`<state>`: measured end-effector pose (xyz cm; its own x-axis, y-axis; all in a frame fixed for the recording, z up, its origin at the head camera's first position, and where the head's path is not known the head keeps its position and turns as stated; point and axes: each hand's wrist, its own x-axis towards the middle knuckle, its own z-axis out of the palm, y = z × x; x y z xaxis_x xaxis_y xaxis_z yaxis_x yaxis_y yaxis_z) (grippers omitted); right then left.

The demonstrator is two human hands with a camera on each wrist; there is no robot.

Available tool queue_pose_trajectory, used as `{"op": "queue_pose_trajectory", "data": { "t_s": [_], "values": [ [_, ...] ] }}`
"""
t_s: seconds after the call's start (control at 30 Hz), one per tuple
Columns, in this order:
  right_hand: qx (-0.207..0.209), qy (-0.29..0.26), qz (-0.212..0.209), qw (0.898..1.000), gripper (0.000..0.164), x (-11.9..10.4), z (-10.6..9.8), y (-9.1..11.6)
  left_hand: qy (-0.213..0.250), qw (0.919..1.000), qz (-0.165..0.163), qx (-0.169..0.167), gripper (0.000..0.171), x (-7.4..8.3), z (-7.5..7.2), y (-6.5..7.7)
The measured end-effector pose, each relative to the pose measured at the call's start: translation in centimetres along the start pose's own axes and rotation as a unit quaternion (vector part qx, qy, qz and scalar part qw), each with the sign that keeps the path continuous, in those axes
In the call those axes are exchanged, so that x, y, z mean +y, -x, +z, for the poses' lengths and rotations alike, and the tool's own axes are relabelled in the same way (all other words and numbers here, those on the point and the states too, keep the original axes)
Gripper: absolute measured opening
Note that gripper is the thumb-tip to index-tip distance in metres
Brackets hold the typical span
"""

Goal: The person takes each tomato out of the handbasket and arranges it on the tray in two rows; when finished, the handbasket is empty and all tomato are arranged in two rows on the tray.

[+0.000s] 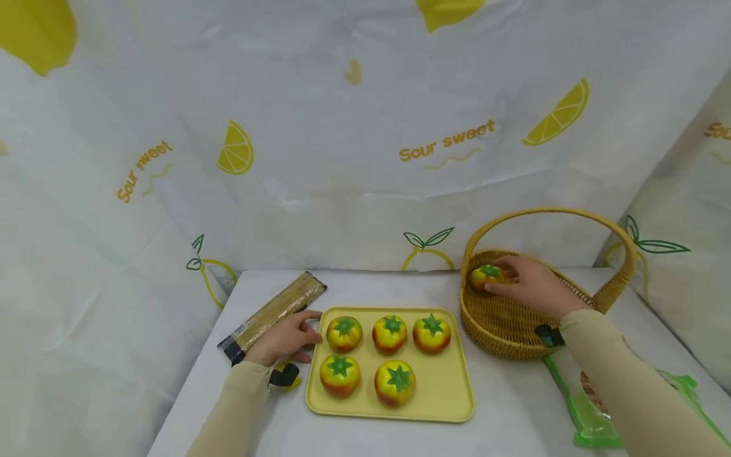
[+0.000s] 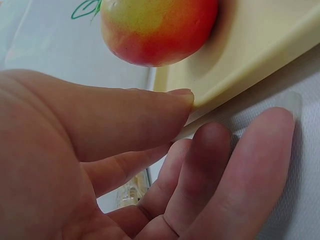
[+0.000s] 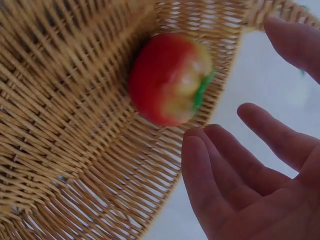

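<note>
My right hand (image 1: pixel 528 284) reaches into a brown wicker basket (image 1: pixel 502 346) with a tall handle. Inside, against its left wall, lies a red-and-yellow toy persimmon (image 3: pixel 167 80) with a green leafy top. In the right wrist view the thumb and fingers are spread and apart from this fruit. At the left edge of a pale yellow tray (image 1: pixel 436 393), my left hand (image 1: pixel 285 336) has its fingers loosely bent, with a fingertip right at the rim in the left wrist view. Several more toy persimmons (image 1: pixel 396 383) sit on the tray in two rows.
A long clear-wrapped packet (image 1: pixel 280 308) lies behind the left hand, and a small yellow item (image 1: pixel 294 383) shows by the left wrist. Green-edged clear plastic packaging (image 1: pixel 594 425) lies at the right, partly under the right forearm. A lemon-print cloth (image 1: pixel 342 209) hangs behind the white table.
</note>
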<state>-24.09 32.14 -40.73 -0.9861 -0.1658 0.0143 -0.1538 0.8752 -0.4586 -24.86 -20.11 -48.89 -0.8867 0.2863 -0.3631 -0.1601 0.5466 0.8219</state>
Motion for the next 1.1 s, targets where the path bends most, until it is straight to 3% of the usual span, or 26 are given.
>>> {"op": "queue_pose_trajectory", "data": {
  "t_s": [0.43,1.1],
  "values": [
    [-0.027,-0.028,0.041,0.998,0.085,2.1,1.5,-3.0,-0.001,1.0,0.002,-0.002,0.058,0.1,-0.1,0.3],
    [-0.027,-0.009,0.061,0.998,0.089,3.1,2.5,-3.7,0.0,0.9999,0.013,-0.006,0.061,-0.5,-0.1,-0.3]
  ]
}}
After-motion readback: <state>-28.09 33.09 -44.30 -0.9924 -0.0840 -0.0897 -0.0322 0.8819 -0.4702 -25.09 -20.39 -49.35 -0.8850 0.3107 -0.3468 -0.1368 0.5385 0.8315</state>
